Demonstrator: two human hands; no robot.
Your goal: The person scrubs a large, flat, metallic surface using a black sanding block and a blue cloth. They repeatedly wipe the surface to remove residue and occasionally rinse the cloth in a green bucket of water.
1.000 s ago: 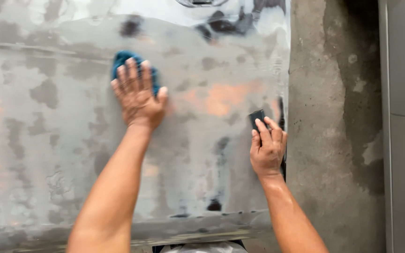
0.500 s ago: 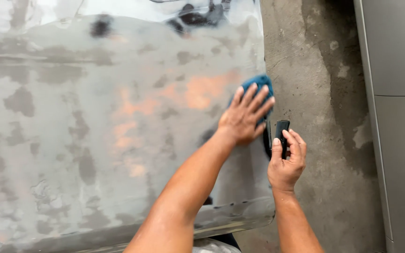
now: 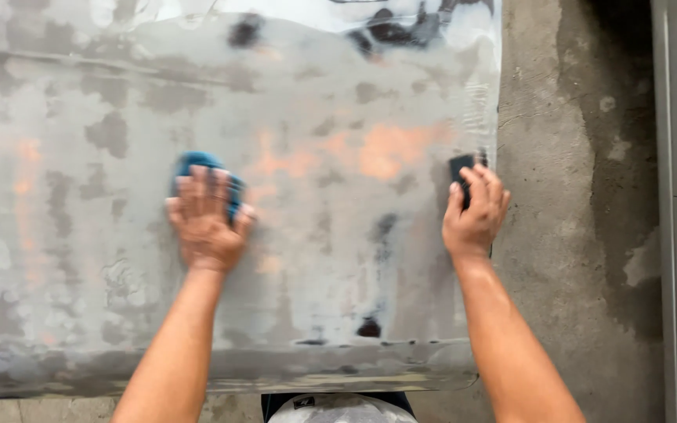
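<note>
A view from above shows 2 bare arms reaching over a large grey car body panel [image 3: 315,258], its surface mottled with grey filler, orange patches and dark spots, lying flat above a concrete floor [image 3: 573,235]. The left hand [image 3: 207,219] lies palm down with fingers spread on a blue sanding pad [image 3: 197,166], left of the panel's middle; only the pad's far edge shows beyond the fingertips. The pad looks soft, light and bendable, so it is best pressed flat under the whole palm rather than pinched. The right hand [image 3: 473,213] is at the panel's right edge, fingers curled over a small black block [image 3: 461,168], apparently closed on it, though the grip underneath is hidden. The block looks stiff and light. The panel seems rigid and wet or glossy, likely slippery, and too broad to lift from 1 side.
</note>
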